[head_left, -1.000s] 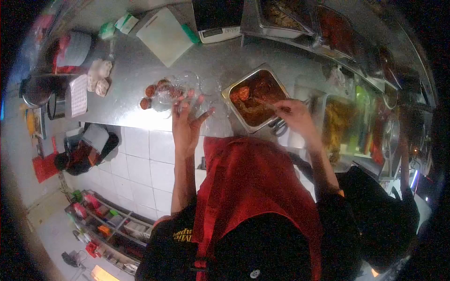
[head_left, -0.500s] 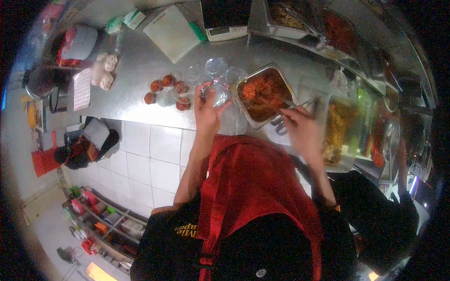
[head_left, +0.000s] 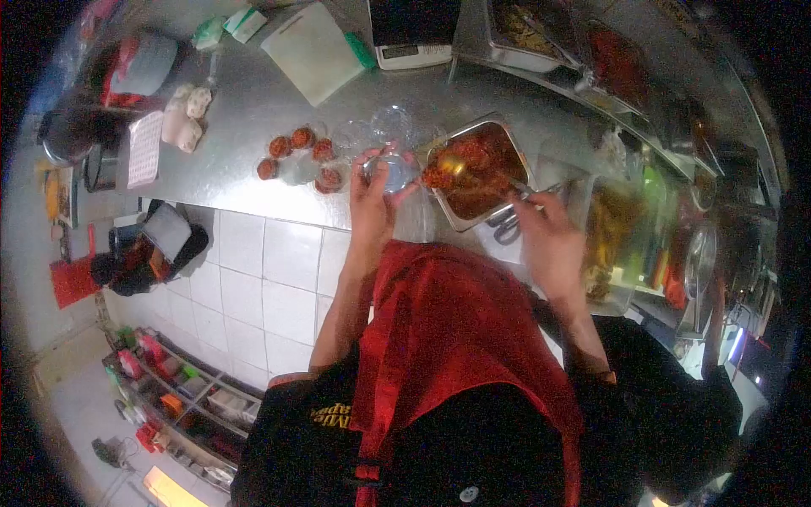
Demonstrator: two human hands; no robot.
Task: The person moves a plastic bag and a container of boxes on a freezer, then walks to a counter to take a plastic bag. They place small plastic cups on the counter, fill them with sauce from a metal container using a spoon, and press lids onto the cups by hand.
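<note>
My left hand [head_left: 370, 198] grips a small clear plastic cup [head_left: 394, 175], holding it beside the left rim of a square metal pan [head_left: 522, 152]. Red chunky sauce [head_left: 481, 190] fills part of that pan. My right hand [head_left: 551, 241] is closed around the handle of a spoon [head_left: 454, 164]. The spoon's bowl carries sauce and sits over the pan's left edge, close to the cup. Several small cups filled with red sauce [head_left: 302, 138] stand to the left on the steel counter. More clear cups [head_left: 391, 123] are just behind my left hand.
A white cutting board [head_left: 311, 52] and a digital scale [head_left: 414, 54] lie at the back of the counter [head_left: 241, 139]. Scissors [head_left: 505, 226] rest in front of the pan. To the right is a clear tub of yellowish food [head_left: 610, 224]. A person's dark sleeve [head_left: 676, 389] shows lower right.
The spoon's bowl has moved from inside the pan toward its left edge, now loaded with sauce near the cup. My left hand still holds the cup in about the same place.
</note>
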